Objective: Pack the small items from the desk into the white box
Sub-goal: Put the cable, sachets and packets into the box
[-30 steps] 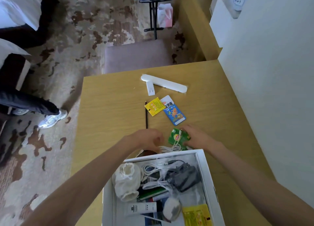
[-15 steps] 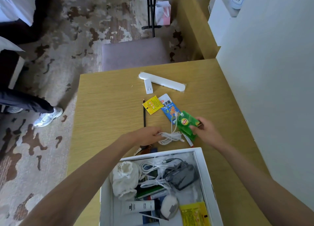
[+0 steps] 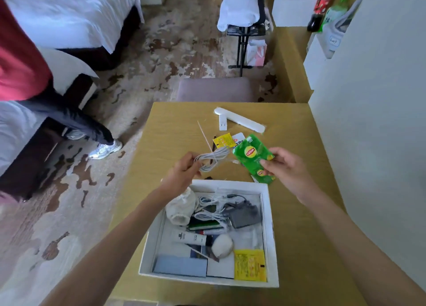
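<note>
White box [image 3: 267,234] sits just below both hands: cable [image 3: 213,159] left, packet [image 3: 253,157] right.

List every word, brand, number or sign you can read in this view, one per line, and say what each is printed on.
"Lipton": on the green packet held in the right hand, in two places.
Yellow sachet on the desk: print too small to read.
Blue-and-white packet behind it: mostly hidden, unreadable.
Yellow sachet in the white box: print blurred.
White tube in the box: dark marks, unreadable.
Handwritten label on the far white container: illegible.
</note>
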Available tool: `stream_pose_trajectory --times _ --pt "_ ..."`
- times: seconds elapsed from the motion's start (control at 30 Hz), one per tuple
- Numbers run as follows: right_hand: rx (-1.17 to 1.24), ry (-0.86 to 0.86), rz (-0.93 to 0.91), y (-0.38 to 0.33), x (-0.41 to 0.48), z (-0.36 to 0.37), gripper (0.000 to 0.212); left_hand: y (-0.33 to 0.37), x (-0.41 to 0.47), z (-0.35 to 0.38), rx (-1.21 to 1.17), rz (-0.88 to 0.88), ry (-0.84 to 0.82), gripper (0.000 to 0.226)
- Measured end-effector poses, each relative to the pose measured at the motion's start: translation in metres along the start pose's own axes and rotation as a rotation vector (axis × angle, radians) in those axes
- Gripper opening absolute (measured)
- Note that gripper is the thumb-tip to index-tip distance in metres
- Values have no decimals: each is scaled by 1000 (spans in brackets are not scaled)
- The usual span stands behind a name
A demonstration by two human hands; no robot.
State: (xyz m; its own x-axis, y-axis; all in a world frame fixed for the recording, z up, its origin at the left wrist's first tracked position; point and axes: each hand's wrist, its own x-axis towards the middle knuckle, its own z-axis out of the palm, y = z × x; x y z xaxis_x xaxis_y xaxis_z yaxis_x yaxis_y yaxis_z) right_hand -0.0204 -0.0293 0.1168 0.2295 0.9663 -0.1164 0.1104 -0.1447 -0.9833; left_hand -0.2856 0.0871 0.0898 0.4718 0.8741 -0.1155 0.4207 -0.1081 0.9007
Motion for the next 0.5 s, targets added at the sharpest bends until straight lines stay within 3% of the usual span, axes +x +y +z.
stream_pose_trajectory --times 0.13,0.3,0.5 --pt "-240 -328 27 -7 -27 17 18 -4 -63 -9 -28 37 107 8" --pt "-926 -706 24 12 -63 45 9 -26 -117 -4 -73 5 30 8" --pt "-1598 -833 -46 44 -96 68 23 -41 -138 3 0 -10 -184 5"
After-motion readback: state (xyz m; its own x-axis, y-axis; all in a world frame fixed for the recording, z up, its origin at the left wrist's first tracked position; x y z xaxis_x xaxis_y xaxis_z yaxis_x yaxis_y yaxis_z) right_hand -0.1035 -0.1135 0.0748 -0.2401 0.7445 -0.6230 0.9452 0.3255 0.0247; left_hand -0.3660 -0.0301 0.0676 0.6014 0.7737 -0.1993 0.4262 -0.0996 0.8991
